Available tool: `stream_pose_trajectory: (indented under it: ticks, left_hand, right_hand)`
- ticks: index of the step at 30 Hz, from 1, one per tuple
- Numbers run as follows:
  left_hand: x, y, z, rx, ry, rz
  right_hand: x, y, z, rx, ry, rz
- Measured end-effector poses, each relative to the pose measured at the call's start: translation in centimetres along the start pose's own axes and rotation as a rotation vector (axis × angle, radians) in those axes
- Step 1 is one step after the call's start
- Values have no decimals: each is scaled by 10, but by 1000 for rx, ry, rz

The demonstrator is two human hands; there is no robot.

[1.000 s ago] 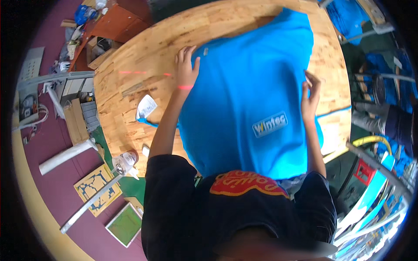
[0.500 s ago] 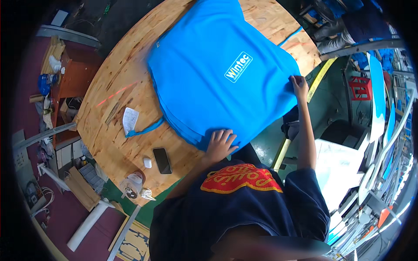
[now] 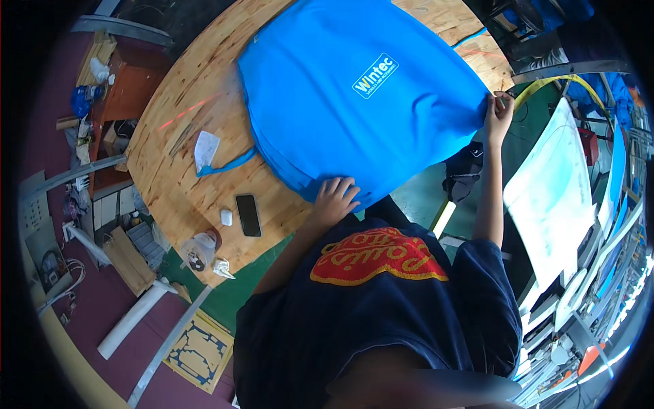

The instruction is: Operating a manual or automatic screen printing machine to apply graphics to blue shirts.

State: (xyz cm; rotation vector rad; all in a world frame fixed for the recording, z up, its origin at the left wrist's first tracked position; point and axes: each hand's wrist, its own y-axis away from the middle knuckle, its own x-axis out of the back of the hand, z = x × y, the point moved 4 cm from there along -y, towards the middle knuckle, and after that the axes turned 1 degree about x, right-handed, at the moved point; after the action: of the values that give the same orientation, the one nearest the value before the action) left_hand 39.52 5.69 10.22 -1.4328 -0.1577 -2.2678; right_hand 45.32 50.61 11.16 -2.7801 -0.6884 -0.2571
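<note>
A large bright-blue fabric cover (image 3: pixel 327 129) with a white printed label lies over the wooden table (image 3: pixel 170 170). Its near edge is under my left hand (image 3: pixel 336 198), whose fingers rest stretched out on the cloth. At the far right corner, my right hand (image 3: pixel 499 116) pinches the edge of the cover and pulls the cloth into folds. A blue strap (image 3: pixel 231 163) runs from the cover's left side to a white paper slip (image 3: pixel 206 151) on the table. Another blue strap (image 3: pixel 470 38) sticks out at the far right.
A dark phone (image 3: pixel 248 215), a small white case (image 3: pixel 226 217), a clear plastic cup (image 3: pixel 199 251) and a crumpled tissue (image 3: pixel 222 268) sit at the table's near left. Large white sheets (image 3: pixel 555 198) stand at the right. A yellow cut-out board (image 3: pixel 199 351) lies low on the left.
My right hand has moved outward to the right with the cover's edge, stretching the cloth that way. My left hand stays on the near edge. The whole view has shifted slightly.
</note>
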Motion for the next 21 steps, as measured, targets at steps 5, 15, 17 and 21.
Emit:
stream_pose_trajectory:
  ticks: [5, 15, 17, 21]
  left_hand:
    - [-4, -9, 2, 98, 57, -26]
    - [7, -16, 2, 29, 171, 164]
    - [24, -10, -1, 41, 261, 201]
    - [37, 5, -3, 24, 183, 221]
  right_hand:
    - [5, -4, 33, -52, 151, -24]
    - [-2, -18, 10, 105, 79, -8]
    - [1, -19, -20, 122, 12, -6]
    - [19, -10, 1, 181, 178, -27]
